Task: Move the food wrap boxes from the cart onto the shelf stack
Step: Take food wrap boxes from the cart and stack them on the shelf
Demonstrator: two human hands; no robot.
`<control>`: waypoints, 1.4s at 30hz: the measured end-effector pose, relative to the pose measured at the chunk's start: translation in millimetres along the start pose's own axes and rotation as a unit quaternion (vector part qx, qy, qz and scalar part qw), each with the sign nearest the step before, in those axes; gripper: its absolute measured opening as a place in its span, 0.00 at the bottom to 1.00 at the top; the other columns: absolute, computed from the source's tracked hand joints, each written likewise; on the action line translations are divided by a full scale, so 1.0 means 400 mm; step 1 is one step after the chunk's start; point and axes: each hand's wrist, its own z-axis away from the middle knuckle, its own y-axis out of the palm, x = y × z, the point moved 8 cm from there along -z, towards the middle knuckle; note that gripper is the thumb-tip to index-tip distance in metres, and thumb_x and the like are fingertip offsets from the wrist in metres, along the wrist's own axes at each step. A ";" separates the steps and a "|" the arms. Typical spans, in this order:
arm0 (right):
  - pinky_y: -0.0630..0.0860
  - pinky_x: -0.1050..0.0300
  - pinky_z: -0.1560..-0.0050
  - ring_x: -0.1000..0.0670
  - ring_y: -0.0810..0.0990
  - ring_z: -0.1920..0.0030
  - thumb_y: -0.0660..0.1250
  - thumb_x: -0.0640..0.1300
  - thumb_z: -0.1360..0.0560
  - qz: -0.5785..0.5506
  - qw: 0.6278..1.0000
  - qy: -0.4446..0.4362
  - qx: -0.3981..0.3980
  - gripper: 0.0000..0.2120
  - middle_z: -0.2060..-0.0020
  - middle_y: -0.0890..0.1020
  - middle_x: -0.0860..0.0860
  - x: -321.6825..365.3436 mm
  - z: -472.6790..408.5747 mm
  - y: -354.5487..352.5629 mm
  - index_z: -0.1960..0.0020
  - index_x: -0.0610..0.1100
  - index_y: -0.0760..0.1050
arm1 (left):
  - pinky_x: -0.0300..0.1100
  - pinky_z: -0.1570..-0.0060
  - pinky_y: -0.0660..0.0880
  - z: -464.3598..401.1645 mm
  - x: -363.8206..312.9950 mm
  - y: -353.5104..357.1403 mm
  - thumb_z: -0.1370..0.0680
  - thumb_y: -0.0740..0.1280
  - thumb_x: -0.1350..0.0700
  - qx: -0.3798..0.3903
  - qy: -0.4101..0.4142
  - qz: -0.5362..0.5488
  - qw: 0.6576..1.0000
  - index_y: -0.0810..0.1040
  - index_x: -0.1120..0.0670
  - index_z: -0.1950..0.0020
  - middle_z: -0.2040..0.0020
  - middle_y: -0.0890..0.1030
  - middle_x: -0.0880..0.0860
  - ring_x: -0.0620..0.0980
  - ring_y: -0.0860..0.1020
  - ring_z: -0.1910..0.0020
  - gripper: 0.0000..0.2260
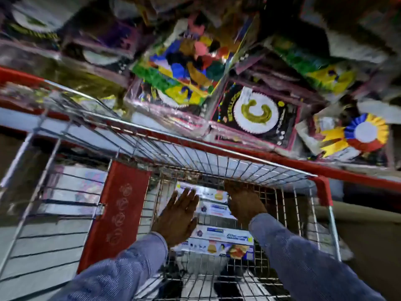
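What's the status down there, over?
Both hands down in the cart. Left hand open above the food wrap boxes; right hand at the far box's end, grip unclear. Boxes not lifted yet. Nothing blocking them.

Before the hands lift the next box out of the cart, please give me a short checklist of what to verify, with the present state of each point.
1. Boxes left in the cart: ok, far box and near box both lie in the basket.
2. Left hand free: ok, open and flat, fingers spread over the far box.
3. Right hand has a grip: cannot tell, its fingers curl at the far box's end but contact is hidden.
4. Hands clear of the wire wall: not ok, the right hand is close against it.
5. Room on the shelf: cannot tell, only crowded party packs show.
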 end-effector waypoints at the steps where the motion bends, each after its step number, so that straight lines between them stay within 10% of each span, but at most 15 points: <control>1: 0.72 0.45 0.34 0.38 0.70 0.29 0.59 0.45 0.20 -0.009 1.000 0.009 0.020 0.29 0.24 0.67 0.43 -0.005 -0.035 0.043 0.21 0.48 0.56 | 0.61 0.21 0.52 -0.020 0.011 0.060 0.16 0.55 0.48 0.027 0.001 0.008 1.000 0.57 0.58 0.20 0.19 0.59 0.59 0.61 0.56 0.19 0.27; 4: 0.73 0.43 0.33 0.37 0.72 0.30 0.59 0.50 0.20 0.004 0.999 0.000 0.040 0.30 0.27 0.71 0.39 -0.009 -0.105 0.099 0.22 0.43 0.56 | 0.56 0.22 0.60 -0.067 0.025 0.111 0.17 0.61 0.51 0.054 0.022 0.009 0.998 0.63 0.60 0.22 0.22 0.66 0.62 0.63 0.65 0.23 0.25; 7: 0.73 0.44 0.34 0.39 0.71 0.29 0.61 0.55 0.20 0.039 0.996 -0.035 0.073 0.32 0.27 0.70 0.40 -0.007 -0.162 0.164 0.21 0.43 0.56 | 0.56 0.48 0.83 -0.102 0.011 0.148 0.33 0.80 0.57 0.048 0.065 -0.006 0.997 0.83 0.63 0.40 0.45 0.86 0.64 0.64 0.85 0.47 0.23; 15: 0.73 0.47 0.39 0.39 0.76 0.36 0.60 0.53 0.19 0.105 0.988 -0.106 0.033 0.27 0.35 0.77 0.39 -0.004 -0.207 0.131 0.26 0.39 0.64 | 0.53 0.29 0.68 -0.177 0.018 0.202 0.20 0.64 0.60 0.048 0.026 0.016 0.998 0.67 0.62 0.25 0.28 0.73 0.63 0.64 0.71 0.30 0.23; 23: 0.76 0.47 0.44 0.39 0.80 0.42 0.65 0.52 0.23 0.077 0.994 -0.071 -0.037 0.25 0.40 0.80 0.41 0.003 -0.130 -0.023 0.31 0.42 0.68 | 0.50 0.42 0.74 -0.184 -0.009 0.144 0.23 0.64 0.64 0.044 0.008 -0.006 0.999 0.74 0.57 0.36 0.40 0.81 0.56 0.58 0.79 0.41 0.16; 33: 0.78 0.51 0.47 0.41 0.82 0.46 0.63 0.61 0.26 0.043 0.964 -0.189 -0.183 0.22 0.46 0.84 0.45 0.187 0.204 -0.506 0.39 0.49 0.73 | 0.51 0.59 0.84 0.096 -0.064 -0.399 0.35 0.72 0.56 -0.058 0.041 -0.041 0.997 0.80 0.54 0.37 0.43 0.84 0.55 0.60 0.84 0.49 0.25; 42: 0.68 0.55 0.59 0.46 0.82 0.49 0.66 0.60 0.28 0.083 0.931 -0.189 -0.300 0.19 0.51 0.84 0.50 0.305 0.486 -1.083 0.40 0.53 0.75 | 0.48 0.48 0.80 0.301 -0.118 -1.052 0.31 0.70 0.46 -0.270 0.039 -0.078 0.959 0.73 0.39 0.32 0.37 0.82 0.46 0.54 0.81 0.40 0.27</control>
